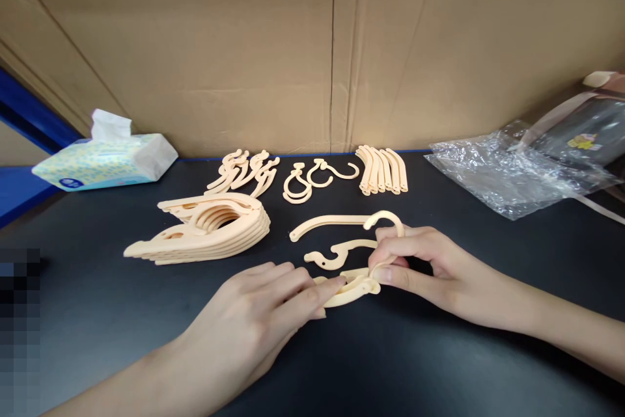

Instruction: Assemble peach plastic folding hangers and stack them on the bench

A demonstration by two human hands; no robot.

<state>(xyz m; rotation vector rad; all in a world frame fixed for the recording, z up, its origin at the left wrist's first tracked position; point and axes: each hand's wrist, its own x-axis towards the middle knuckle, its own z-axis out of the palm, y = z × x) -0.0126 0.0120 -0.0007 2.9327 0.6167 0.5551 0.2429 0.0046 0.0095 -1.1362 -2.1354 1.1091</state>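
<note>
My left hand point(273, 306) is closed around a cream plastic hanger piece point(349, 293), with its index finger lying along the top. At the piece's right end, my right hand point(415, 261) pinches a cream hook point(398, 225), whose curve rises above the fingers. The hook's lower end touches the hanger piece; the exact joint is partly covered by fingers. Just beyond the hands lie a long curved arm point(327, 222) and a notched arm piece point(332, 259), their right ends hidden behind the right hand.
Stacked hanger bodies point(234, 238) lie left of centre. Behind are notched pieces point(244, 170), loose hooks point(297, 186) and a row of curved arms point(383, 170). A tissue pack point(107, 160) stands back left, clear plastic bags point(517, 170) back right, before a cardboard wall point(219, 46).
</note>
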